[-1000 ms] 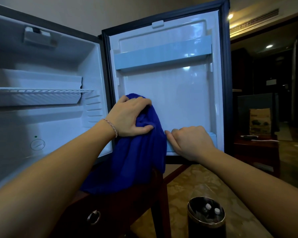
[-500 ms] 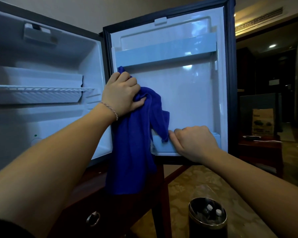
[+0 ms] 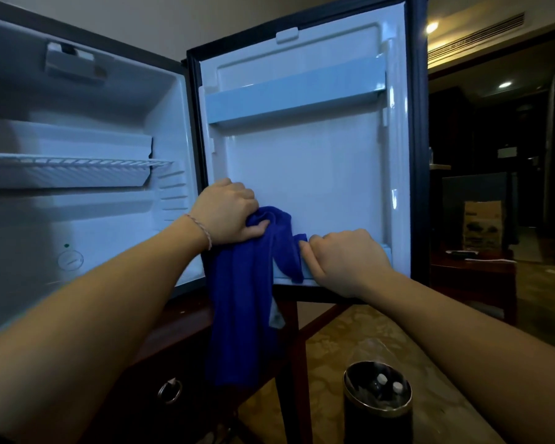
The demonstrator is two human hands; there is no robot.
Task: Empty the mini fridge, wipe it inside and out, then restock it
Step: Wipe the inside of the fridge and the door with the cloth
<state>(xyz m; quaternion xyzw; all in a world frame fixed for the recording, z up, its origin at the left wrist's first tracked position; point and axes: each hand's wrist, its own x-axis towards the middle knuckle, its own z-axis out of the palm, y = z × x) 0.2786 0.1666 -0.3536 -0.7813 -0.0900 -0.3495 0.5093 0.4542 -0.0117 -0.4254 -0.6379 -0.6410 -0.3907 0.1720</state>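
Note:
The mini fridge stands open with nothing inside but a wire shelf. Its door is swung out to the right, white inner panel facing me. My left hand grips a bunched blue cloth against the lower left of the door panel; most of the cloth hangs down below the door. My right hand has its fingers curled over the rim of the lower door shelf, holding the door. An upper door shelf holds nothing.
The fridge sits on a dark wooden cabinet with a ring pull. A black bin with bottles in it stands on the patterned floor below the door. A dark side table with a paper bag is at the right.
My left hand has slid the cloth down the door panel from just under the upper shelf to near the lower shelf. My right hand has stayed on the lower shelf rim.

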